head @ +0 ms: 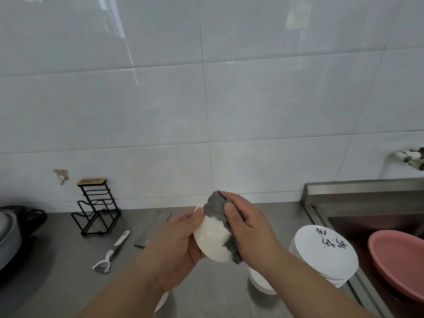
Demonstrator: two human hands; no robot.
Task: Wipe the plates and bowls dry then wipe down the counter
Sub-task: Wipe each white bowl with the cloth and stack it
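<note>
Mid-wipe on 1 white bowl (pixel 212 239), lifted clear of the counter (pixel 206 294) at centre frame and tilted with its outer wall toward the camera. Gripped from the left of the frame by the left hand (pixel 181 239), thumb hooked at the rim, fingers hidden behind. Covered on its right side by a grey cloth (pixel 216 206), pinned to the bowl by the right hand (pixel 247 228), thumb and fingers folded round the cloth.

To do this step well:
- Keep the left-hand hold firm at the rim; glazed and probably damp, so likely slippery.
- Turn the bowl bit by bit against the cloth rather than dragging the cloth alone.
- Cover the outer wall, the foot and the inside. Inside surface hidden here, so impossible to judge.
- Shift to a drier patch of cloth at any sign of streaking.

Waiting at lower right of the frame: 1 stack of white plates (pixel 325 253) beside the sink (pixel 367 203). Just left of it, partly hidden under the right forearm: another white bowl (pixel 261 283).

Set the finished bowl down apart from wet pieces. Mind the peeler (pixel 112 252) at lower left during the later counter wipe.
</note>
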